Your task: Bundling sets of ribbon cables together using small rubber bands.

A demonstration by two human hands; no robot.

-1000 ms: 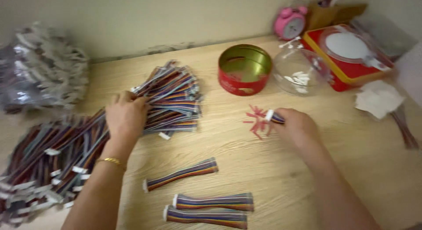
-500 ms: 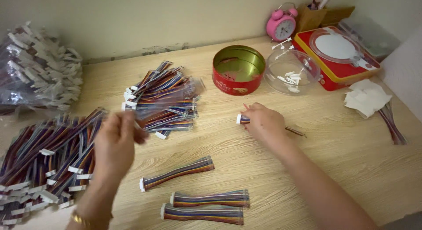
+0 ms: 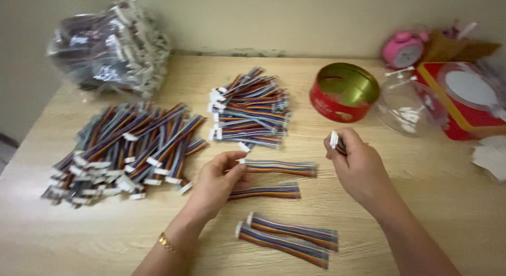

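Above the table, left hand pinches a ribbon cable lying crosswise; right hand grips another.

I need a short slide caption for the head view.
Left hand pinches a rainbow ribbon cable; right hand grips another.

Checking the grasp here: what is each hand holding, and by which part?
The left hand pinches a rainbow ribbon cable at its white connector end. The right hand encloses another cable, its white connector poking out above.

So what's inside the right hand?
The right hand is closed around a rainbow ribbon cable; only its white connector and a short stretch of wires stick out on top. The rest is hidden by the fingers.
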